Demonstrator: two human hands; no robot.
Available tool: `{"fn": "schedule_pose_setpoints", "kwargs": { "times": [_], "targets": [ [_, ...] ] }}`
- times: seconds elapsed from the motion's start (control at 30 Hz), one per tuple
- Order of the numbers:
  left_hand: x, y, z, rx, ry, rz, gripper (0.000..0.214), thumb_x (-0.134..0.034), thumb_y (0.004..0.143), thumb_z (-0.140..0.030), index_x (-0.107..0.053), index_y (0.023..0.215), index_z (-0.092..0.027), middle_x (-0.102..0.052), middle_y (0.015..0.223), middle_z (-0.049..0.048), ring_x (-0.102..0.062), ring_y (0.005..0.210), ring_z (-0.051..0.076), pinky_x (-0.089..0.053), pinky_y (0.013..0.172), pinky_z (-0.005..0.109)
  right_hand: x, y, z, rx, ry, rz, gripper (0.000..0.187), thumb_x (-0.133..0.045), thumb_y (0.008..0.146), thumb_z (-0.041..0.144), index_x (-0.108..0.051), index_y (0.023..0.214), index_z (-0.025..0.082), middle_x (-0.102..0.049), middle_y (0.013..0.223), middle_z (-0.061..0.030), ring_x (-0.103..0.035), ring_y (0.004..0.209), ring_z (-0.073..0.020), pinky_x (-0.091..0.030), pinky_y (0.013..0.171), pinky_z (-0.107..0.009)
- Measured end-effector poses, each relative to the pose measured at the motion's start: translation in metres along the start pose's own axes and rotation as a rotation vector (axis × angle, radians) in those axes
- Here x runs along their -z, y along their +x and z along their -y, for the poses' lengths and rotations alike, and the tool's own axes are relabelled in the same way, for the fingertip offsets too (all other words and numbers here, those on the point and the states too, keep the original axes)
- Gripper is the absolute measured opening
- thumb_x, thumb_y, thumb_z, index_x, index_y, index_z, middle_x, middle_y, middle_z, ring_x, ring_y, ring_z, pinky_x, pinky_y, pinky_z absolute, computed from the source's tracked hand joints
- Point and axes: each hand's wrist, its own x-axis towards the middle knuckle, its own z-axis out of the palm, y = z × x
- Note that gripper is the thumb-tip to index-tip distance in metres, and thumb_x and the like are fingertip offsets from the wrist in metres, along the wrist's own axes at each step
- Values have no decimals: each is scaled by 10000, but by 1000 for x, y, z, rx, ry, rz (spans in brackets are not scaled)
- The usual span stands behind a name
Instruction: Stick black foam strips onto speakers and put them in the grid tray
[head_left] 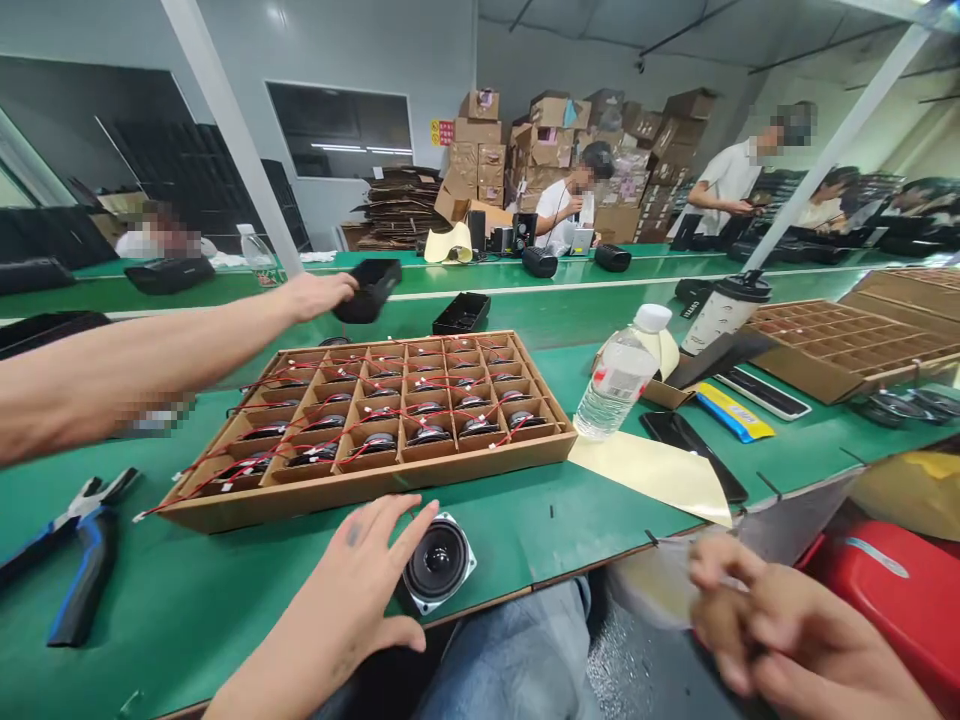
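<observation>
My left hand (360, 570) reaches over the bench with fingers apart, its fingertips at the left edge of a small square-framed speaker (436, 562) with a black cone. The speaker lies face up near the bench's front edge. Off the bench at the lower right is my right hand (795, 625), fingers curled together; whatever they may hold is hidden. Behind the speaker stands a divided cardboard tray (375, 487), its cells holding several speakers with red wires. A co-worker's hand (322, 295) comes in from the left, gripping a black plastic housing (373, 290).
Blue-handled pliers (88, 545) lie at the left. A water bottle (616, 375), yellowish paper (652, 470), a phone (694, 455) and a patterned tumbler (726, 312) stand or lie to the right. Another black housing (461, 313) sits behind the tray. A red stool (892, 590) is lower right.
</observation>
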Motion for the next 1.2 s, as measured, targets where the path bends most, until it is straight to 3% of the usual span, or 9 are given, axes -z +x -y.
{"fn": "schedule_pose_setpoints", "kwargs": {
  "times": [0.03, 0.13, 0.27, 0.43, 0.63, 0.83, 1.0, 1.1, 1.2],
  "targets": [
    [-6, -5, -1, 39, -45, -29, 1033, -841, 436, -369, -333, 1330, -261, -459, 1289, 124, -429, 1165, 360, -374, 947, 544, -7, 10, 7, -29, 149, 8, 202, -569, 785, 526, -577, 825, 328, -573, 876, -52, -555, 563, -143, -492, 483, -280],
    [-20, -11, -5, 126, -262, -28, 782, -718, 639, -358, -330, 1313, -271, -473, 1263, 79, -499, 1100, 283, -432, 923, 452, -25, 35, 21, -179, 365, 112, 252, -720, 709, 374, -622, 935, 320, -525, 1049, -59, -531, 542, -92, -482, 489, -249],
    [-27, -2, -6, 151, -582, -30, 639, -643, 667, -253, -381, 1249, -247, -479, 1271, 70, -461, 1161, 252, -373, 1000, 407, -39, 60, 26, -255, 247, 249, 168, -690, 717, 337, -657, 685, 175, -511, 1045, -72, -526, 599, -90, -484, 588, -248],
    [-25, 12, -4, 6, -903, 131, 736, -670, 651, -267, -306, 1290, -262, -462, 1291, 66, -449, 1175, 229, -366, 1009, 377, -60, 96, 25, -228, 66, 368, 112, -595, 752, 186, -644, 659, 147, -524, 974, -47, -547, 587, -75, -465, 579, -210],
    [-31, 19, -6, -42, -942, 180, 759, -679, 653, -273, -278, 1297, -263, -432, 1311, 65, -426, 1191, 218, -331, 1033, 373, -88, 130, 13, -73, -290, 498, 148, -591, 712, 52, -634, 589, 122, -609, 829, -26, -542, 573, -76, -424, 570, -181],
    [-46, 20, 1, -38, -945, 143, 750, -656, 693, -323, -242, 1315, -263, -427, 1319, 80, -449, 1178, 231, -359, 1017, 385, -73, 153, 18, -87, -297, 605, 97, -608, 744, 100, -646, 657, 118, -609, 650, 13, -544, 594, -90, -389, 564, -177],
    [-56, 22, 4, -80, -890, 84, 686, -642, 712, -383, -285, 1288, -275, -441, 1314, 73, -464, 1167, 245, -408, 981, 398, -56, 156, 24, -286, -39, 660, 29, -599, 778, 125, -589, 755, 113, -573, 598, 37, -551, 542, -70, -430, 526, -164],
    [-57, 22, 5, -89, -870, 60, 683, -643, 708, -394, -294, 1283, -275, -464, 1298, 72, -464, 1169, 255, -424, 966, 403, -60, 152, 23, -426, 55, 650, 73, -592, 774, 91, -562, 712, 113, -557, 579, 48, -534, 502, -56, -456, 494, -159],
    [-55, 21, 3, -65, -873, 76, 704, -651, 703, -378, -277, 1292, -285, -451, 1309, 68, -452, 1180, 254, -403, 986, 416, -71, 151, 19, -430, -7, 670, 78, -603, 767, 97, -577, 694, 105, -558, 557, 43, -527, 487, -54, -454, 465, -142]
  ]
}}
